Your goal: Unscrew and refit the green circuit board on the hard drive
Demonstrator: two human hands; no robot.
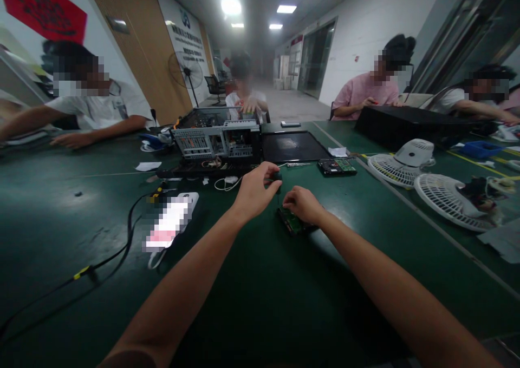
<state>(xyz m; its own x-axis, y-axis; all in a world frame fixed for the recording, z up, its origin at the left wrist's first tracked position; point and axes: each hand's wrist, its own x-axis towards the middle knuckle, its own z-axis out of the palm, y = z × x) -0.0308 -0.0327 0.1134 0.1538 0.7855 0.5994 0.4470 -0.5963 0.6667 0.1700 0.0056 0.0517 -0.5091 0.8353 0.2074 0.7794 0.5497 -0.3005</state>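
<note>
In front of me a hard drive (296, 225) lies on the green table, its circuit board facing up. My left hand (260, 186) grips the dark handle of an upright screwdriver (278, 179) between thumb and fingers. The thin shaft points down to the drive's left far corner. My right hand (304, 203) rests over the drive, fingers curled together close to the screwdriver's shaft. Whatever those right fingers may pinch is hidden. The right side of the drive is partly covered by this hand.
Beyond my hands stand an open computer case (215, 140) and a black panel (294, 146). A second hard drive (337, 166) lies to the right, near white fan grilles (450, 200). At left are a phone (173, 222) and a black cable (130, 222). Several people sit around the table.
</note>
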